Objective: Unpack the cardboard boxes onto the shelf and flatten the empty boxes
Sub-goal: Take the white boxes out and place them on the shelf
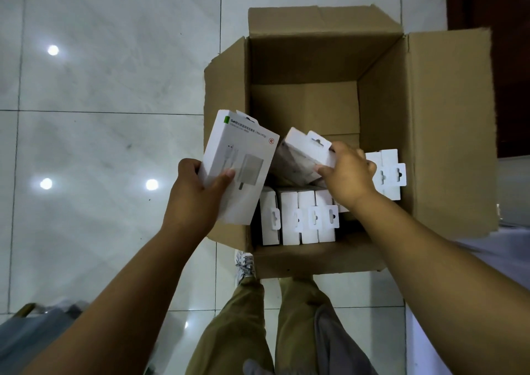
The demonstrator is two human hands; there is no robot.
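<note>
Left hand point(191, 194) grips a white pack point(239, 164) beside the open carton point(447, 133); right hand point(348, 175) pinches another pack point(304, 153) above the packs standing inside.

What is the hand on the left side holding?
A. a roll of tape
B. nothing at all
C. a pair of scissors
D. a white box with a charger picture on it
D: the left hand grips a white charger box, held up over the edge of the open cardboard box.
</note>
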